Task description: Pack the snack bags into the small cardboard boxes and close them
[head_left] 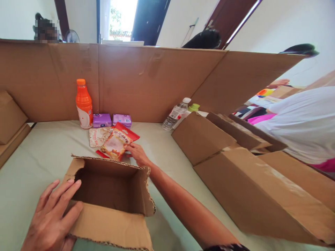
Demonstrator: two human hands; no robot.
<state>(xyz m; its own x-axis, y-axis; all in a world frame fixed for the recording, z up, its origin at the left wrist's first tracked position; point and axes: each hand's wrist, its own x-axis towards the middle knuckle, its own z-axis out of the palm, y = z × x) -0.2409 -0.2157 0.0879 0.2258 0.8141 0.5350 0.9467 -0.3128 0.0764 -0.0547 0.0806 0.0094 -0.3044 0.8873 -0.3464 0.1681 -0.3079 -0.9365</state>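
One wide-spread left hand (53, 216) on the left side of the open cardboard box (110, 219), and the right hand (138, 153)'s touching the red snack bag (115, 143) just past it, can't tell if gripping tbh.

Beyond the open box (110, 223), we see daylight blown white through the doorway (123, 15). We find the box's inside dim, soft shadow right of it on the desk (158, 143). Far right of the box, a white shirt (309, 118) looks stretched and soft.
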